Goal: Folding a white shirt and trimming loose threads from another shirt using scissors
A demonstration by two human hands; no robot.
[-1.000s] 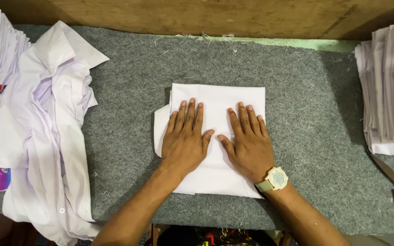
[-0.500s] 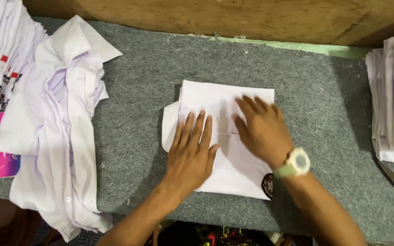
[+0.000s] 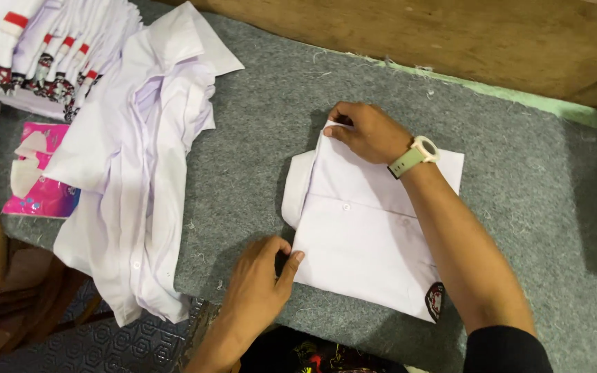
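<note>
Your right hand [image 3: 367, 132] pinches the folded white shirt's [image 3: 367, 235] far-left corner while your left hand [image 3: 260, 280] pinches its near-left edge, keeping the fold square.

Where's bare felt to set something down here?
Free: grey felt right of the folded white shirt, and the strip between that shirt and the loose shirt pile. Crowded: the left side, with stacked shirts and a pink packet.

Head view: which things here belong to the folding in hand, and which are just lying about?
In hand:
folded white shirt
left hand at its near corner
right hand at its far corner

Lying about:
unfolded white shirts
stacked folded shirts
pink packet
</note>
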